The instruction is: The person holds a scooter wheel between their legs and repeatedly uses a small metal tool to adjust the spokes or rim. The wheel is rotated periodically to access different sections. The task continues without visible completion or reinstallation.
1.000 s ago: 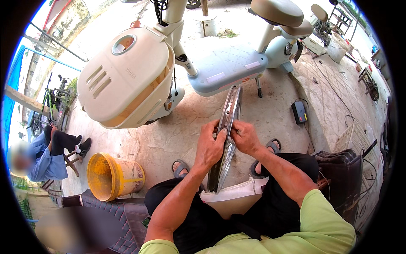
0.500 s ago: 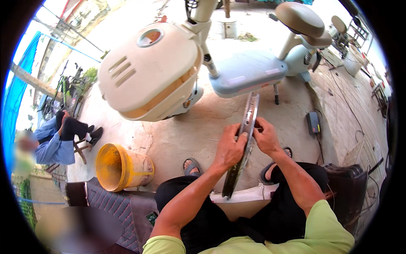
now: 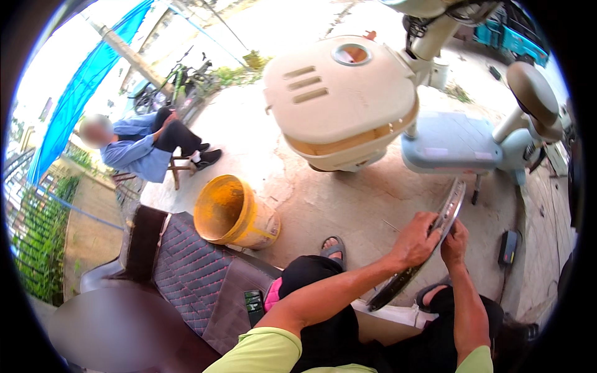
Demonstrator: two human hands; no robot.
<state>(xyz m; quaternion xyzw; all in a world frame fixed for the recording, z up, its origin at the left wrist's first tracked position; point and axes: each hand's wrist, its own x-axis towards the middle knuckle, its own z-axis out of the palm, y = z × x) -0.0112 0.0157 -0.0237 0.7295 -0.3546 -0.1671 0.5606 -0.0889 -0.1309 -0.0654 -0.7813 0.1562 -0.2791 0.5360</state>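
A silvery wheel rim (image 3: pixel 456 198), seen nearly edge-on, stands tilted between my knees. Small holes run along its band, and its lower part is dark. My left hand (image 3: pixel 415 240) is closed round its left side. From the right, my right hand (image 3: pixel 455 242) grips the same rim, its fingertips partly hidden behind the metal. A thin wire-like rod (image 3: pixel 392 225) shows just left of my left hand; whether I hold it I cannot tell. Below the rim lies a whitish cloth or sack edge (image 3: pixel 398 314).
Ahead stands an electric scooter with a cream basket (image 3: pixel 339 93) and pale blue footboard (image 3: pixel 451 140). A yellow bucket (image 3: pixel 239 214) is left of my foot, beside a quilted seat (image 3: pixel 196 280) bearing a phone (image 3: pixel 254 306). A black charger (image 3: pixel 509 248) lies right. Another person (image 3: pixel 140 146) sits far left.
The view has swung left, so the scooter, bucket and seated person appear further right. Both hands keep hold of the rim, which now leans more to the right.
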